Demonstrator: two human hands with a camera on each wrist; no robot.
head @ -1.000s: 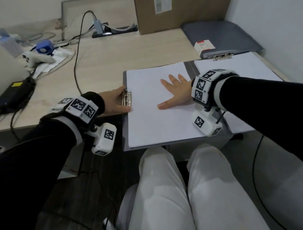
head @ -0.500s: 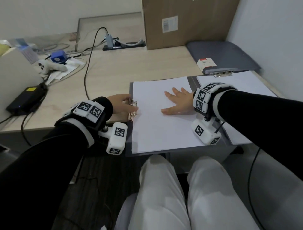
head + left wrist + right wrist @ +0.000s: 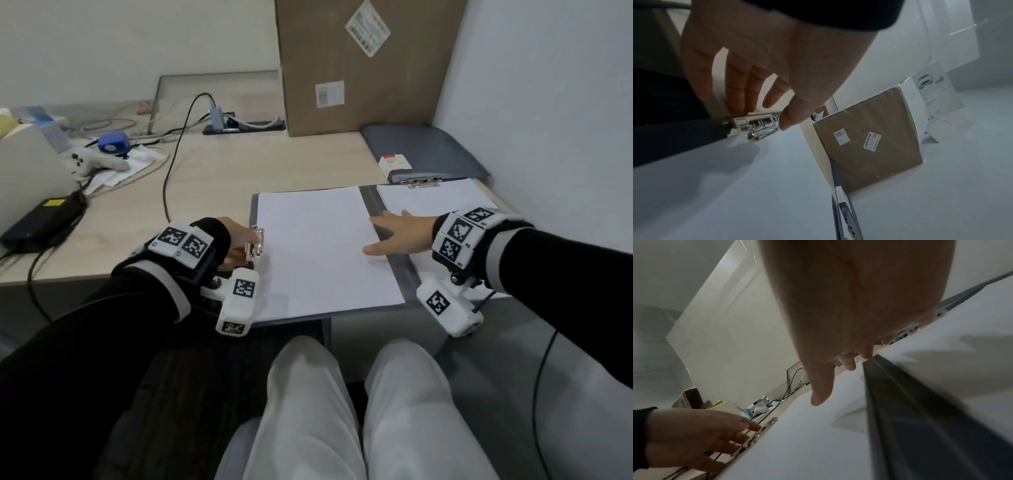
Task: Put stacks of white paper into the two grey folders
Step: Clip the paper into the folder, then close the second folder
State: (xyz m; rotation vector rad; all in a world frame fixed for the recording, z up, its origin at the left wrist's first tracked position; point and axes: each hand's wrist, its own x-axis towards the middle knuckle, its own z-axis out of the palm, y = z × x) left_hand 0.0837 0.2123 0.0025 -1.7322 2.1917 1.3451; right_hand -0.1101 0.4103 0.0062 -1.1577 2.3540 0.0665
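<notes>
1. White paper stack [image 3: 322, 253], plain, is seen on a grey folder [image 3: 394, 263].
2. Silver metal clip [image 3: 255, 245] is noted at the folder's left edge.
3. Black sleeves [image 3: 102, 325] are worn; wrist bands [image 3: 181, 243] are white with black square-code markings.
4. White trousers [image 3: 308, 411] are seen.
5. Brown cardboard box [image 3: 359, 61] carries white labels.
6. Desk [image 3: 222, 178] is pale wood-toned.
7. Blue object [image 3: 111, 145] is noted far left.
</notes>
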